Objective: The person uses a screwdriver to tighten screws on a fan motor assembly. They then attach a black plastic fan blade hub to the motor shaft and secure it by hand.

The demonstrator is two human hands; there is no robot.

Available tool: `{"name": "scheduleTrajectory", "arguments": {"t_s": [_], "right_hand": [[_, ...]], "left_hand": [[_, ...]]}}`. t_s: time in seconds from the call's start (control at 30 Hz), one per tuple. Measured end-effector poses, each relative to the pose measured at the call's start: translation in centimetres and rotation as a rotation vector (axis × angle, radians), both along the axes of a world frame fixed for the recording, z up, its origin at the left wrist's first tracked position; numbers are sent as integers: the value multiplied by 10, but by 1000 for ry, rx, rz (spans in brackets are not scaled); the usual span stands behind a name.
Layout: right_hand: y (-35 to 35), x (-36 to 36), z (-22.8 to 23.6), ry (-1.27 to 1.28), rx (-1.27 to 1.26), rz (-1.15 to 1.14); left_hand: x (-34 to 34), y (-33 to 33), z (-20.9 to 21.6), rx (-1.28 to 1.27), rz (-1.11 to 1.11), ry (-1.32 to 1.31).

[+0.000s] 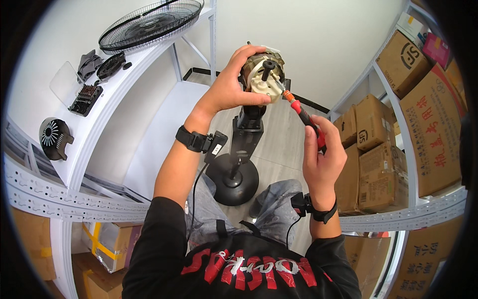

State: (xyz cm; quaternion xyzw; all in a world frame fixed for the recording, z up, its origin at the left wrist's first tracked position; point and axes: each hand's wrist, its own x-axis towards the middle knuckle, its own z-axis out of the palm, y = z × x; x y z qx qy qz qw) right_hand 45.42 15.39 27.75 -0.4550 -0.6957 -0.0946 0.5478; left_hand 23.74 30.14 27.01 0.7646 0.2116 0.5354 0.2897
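Observation:
A stand fan's bare motor head, with a cream gear housing and a black knob, tops a black stand on a round base. Around the motor's left side curls my left hand, its thumb lying along the bottom of the housing. A red and black screwdriver is gripped in my right hand. Its tip reaches the right side of the cream housing; whether it sits in a screw cannot be made out. Both wrists wear black straps with small devices.
On the white shelf at left lie a fan grille, a bit set, a black slotted cover and other dark fan parts. Cardboard boxes fill the shelving at right. A cable hangs from my left wrist device.

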Motion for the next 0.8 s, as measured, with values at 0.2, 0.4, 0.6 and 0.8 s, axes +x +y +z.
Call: {"name": "scheduleTrajectory", "arguments": {"t_s": [0.2,0.4,0.6,0.8], "right_hand": [[6,5,18,-107,149,71],[2,1,27,-156,132,122],[-1,1,24,-108,32,-7],[2,-3,24,-132,139,17]], "left_hand": [[2,-2,2,-3,12,15],[1,-3,2,9,7,3],[1,-4,4,4,15,2],[1,-6,4,0,8,0]]}}
